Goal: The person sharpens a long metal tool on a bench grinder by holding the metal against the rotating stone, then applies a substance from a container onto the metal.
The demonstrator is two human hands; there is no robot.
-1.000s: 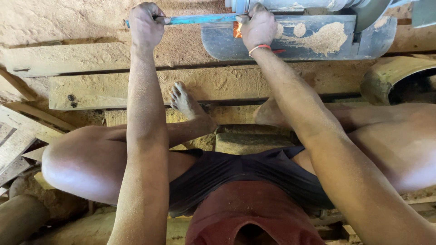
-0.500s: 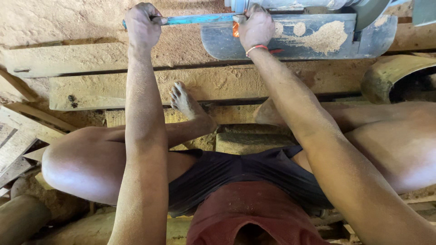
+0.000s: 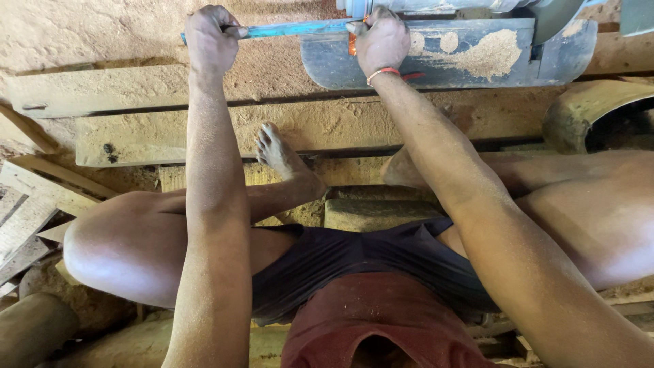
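A long, thin blue bar point(image 3: 293, 28) lies level across the top of the frame, left of centre; the left hand point(image 3: 210, 37) is clenched around its left end, and the right hand point(image 3: 383, 39) grips its right end just where it meets the grey machine point(image 3: 443, 7) at the top edge; a small orange glow point(image 3: 352, 46) shows beside the right-hand fingers, at the point of contact.

Below the right hand sits a dark metal guard point(image 3: 463, 58) dusted with pale sawdust; a red band point(image 3: 385, 71) circles the right wrist.

Judging from this, the risks lie in closeness: the right-hand fingers are just beside the glowing spot and the machine, so a slip along the bar could bring them against it; sparks or hot grit could fall toward the bare legs and the bare foot point(image 3: 279, 153) resting on the planks point(image 3: 170, 133) below; loose sawdust on the ground point(image 3: 88, 34) could catch a spark; the bar, held only at its ends, could jerk if it snags.

As for containers, only one is to be seen: a curved, hollow vessel point(image 3: 593, 116) at the right edge, its mouth dark; what lies inside cannot be told.

Scrap boards point(image 3: 27, 204) lie stacked at the left edge.
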